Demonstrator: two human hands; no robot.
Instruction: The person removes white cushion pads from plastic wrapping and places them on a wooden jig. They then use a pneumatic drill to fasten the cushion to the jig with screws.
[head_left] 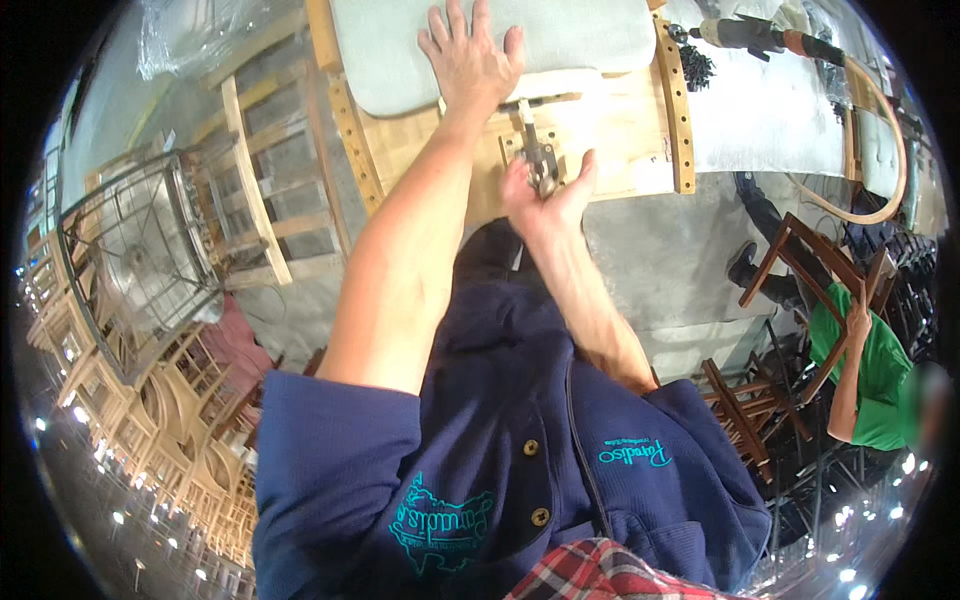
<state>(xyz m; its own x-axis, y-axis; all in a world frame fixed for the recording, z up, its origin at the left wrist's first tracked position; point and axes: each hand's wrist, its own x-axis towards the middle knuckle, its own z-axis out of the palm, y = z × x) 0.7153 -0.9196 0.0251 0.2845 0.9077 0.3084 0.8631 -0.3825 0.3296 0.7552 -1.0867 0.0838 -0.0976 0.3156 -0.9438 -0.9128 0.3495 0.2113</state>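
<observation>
My left hand (468,62) lies flat, fingers spread, on a pale grey upholstered pad (585,40). The pad rests on a light plywood board (625,160) in front of me. At the board's near edge is a metal toggle clamp (537,150), mounted on a small plate. My right hand (552,205) is at the near end of this clamp, thumb spread away from the fingers and the palm against or just beside the metal. A pale strip (565,84) lies between the clamp and the pad.
Perforated wooden rails (678,120) flank the board. A tool with a black grip (745,36) and a tan hose (895,130) lie at the right. A person in green (870,350) handles a dark wooden chair frame (800,250). Wooden frames (255,190) and a wire rack (140,250) stand left.
</observation>
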